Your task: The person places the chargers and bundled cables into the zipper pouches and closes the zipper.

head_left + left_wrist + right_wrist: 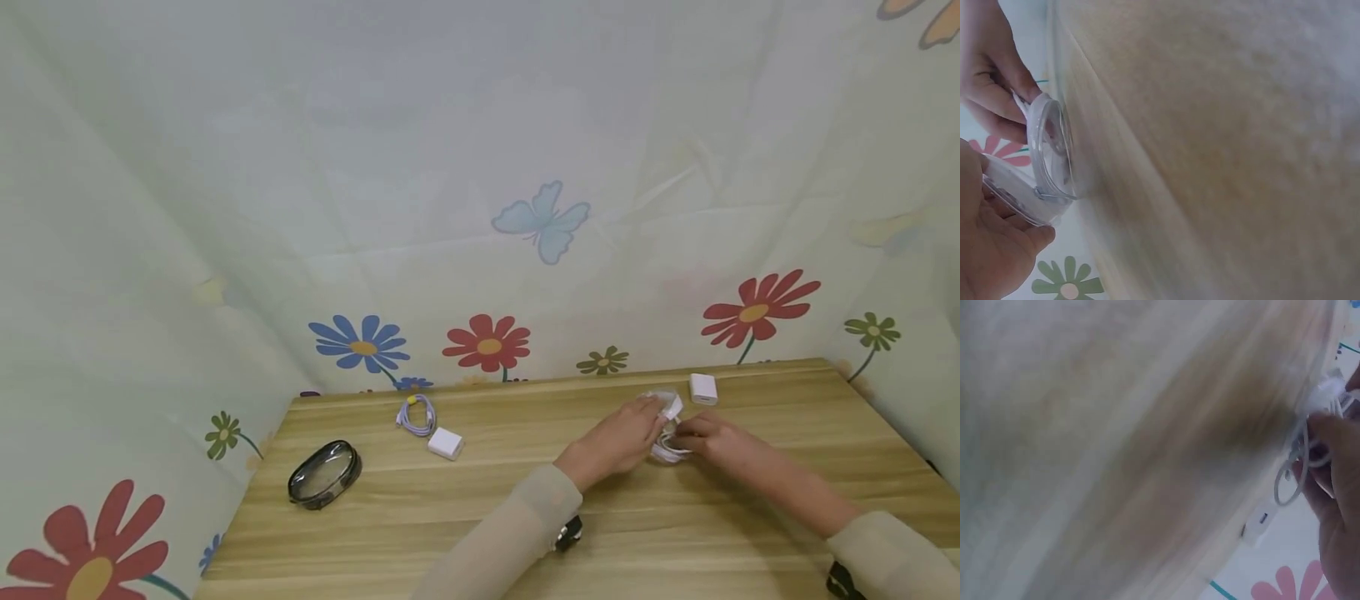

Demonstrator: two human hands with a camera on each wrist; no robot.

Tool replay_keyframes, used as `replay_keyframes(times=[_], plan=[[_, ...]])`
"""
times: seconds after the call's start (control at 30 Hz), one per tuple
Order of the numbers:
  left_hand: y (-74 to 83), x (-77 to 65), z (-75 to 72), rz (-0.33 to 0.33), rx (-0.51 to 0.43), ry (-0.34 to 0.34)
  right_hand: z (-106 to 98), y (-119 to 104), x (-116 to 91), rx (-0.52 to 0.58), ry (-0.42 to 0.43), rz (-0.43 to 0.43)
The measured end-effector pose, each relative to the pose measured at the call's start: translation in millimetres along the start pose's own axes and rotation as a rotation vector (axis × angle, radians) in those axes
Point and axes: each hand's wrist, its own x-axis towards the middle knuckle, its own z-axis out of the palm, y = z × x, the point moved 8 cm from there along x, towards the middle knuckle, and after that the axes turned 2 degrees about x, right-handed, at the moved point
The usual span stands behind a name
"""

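My left hand (622, 433) holds a small clear plastic case (670, 403) by its raised part, near the back right of the table. In the left wrist view the case (1038, 150) stands spread open on its hinge. A coiled white cable (666, 452) lies at the case's near side. My right hand (712, 442) pinches this cable with thumb and fingers; in the right wrist view a loop of the cable (1291, 482) hangs out beside the fingers. Just behind the right hand sits a white charger block (703, 389).
On the wooden table (480, 542), a coiled lilac cable (427, 417) with a yellow tie lies left of centre, beside another white charger block (446, 443). Farther left is an oval clear case with black trim (324, 475). A flowered curtain (450, 250) hangs along the table's back edge.
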Motion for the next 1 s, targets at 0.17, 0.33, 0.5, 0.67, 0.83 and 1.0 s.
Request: replay_keyframes(times=[0.17,0.33,0.5,0.67,0.83,1.0], plan=[[0.6,-1.6,-0.8,-0.012,-0.006,-0.018,-5.4,8.4,-4.7,0.153,-0.123,0.166],[0.0,-2.3,0.0,-0.019,-0.019,-0.029,-8.3,17.3,-17.2,0.267,-0.176,0.274],[1.5,-2.7,2.5,-0.008,-0.03,-0.043,-11.4,18.3,-20.3,0.282,-0.162,0.251],[3.9,-1.9,2.3,0.008,0.002,-0.057,-11.1,23.5,-21.2,0.259,-0.194,0.311],[5.3,-2.2,-1.5,0.018,0.024,-0.05,-11.3,27.7,-22.4,0.254,-0.187,0.338],[6.9,-5.1,-2.0,0.043,0.047,-0.034,-12.9,22.8,-18.6,0.24,-0.073,0.227]])
